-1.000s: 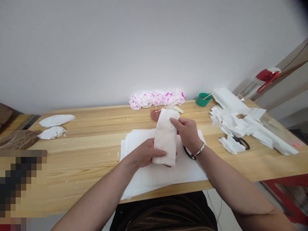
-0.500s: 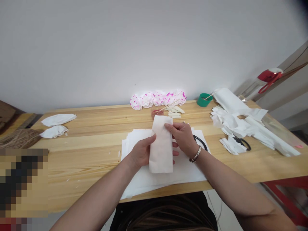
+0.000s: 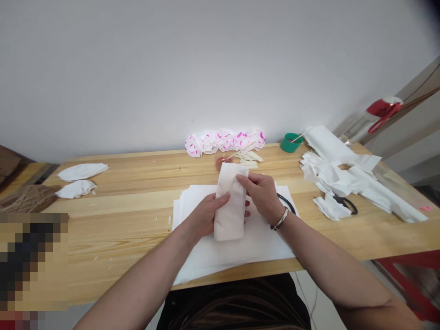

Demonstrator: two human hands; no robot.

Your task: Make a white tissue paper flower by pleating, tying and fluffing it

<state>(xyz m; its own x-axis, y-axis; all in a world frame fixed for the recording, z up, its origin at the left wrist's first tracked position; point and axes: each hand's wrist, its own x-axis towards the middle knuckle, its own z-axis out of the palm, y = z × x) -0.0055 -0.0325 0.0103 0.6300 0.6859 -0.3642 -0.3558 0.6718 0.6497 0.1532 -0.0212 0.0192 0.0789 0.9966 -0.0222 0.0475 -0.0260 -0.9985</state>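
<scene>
A folded white strip of tissue paper [image 3: 229, 215] is held upright over the middle of the table. My left hand [image 3: 209, 211] grips it from the left, thumb across the front and fingertips showing past its right edge. My right hand [image 3: 263, 190] pinches the upper right corner between thumb and fingers. Beneath both hands lies a stack of white sheets [image 3: 202, 256]. A black loop handle [image 3: 287, 201] shows partly behind my right wrist; the rest of it is hidden.
Pink-flecked white paper puffs [image 3: 226, 140] line the wall, with a small reddish dish [image 3: 222, 161] and pale strips [image 3: 250, 158] before them. Right: a green cup [image 3: 290, 143], white paper scraps [image 3: 330, 174], black-handled scissors [image 3: 349, 204], a bottle [image 3: 371, 119]. Left: tied white paper pieces [image 3: 82, 171], twine [image 3: 29, 199].
The folded tissue has risen slightly and tilted. My left thumb has slid further right across its front. My right hand keeps its pinch at the top corner.
</scene>
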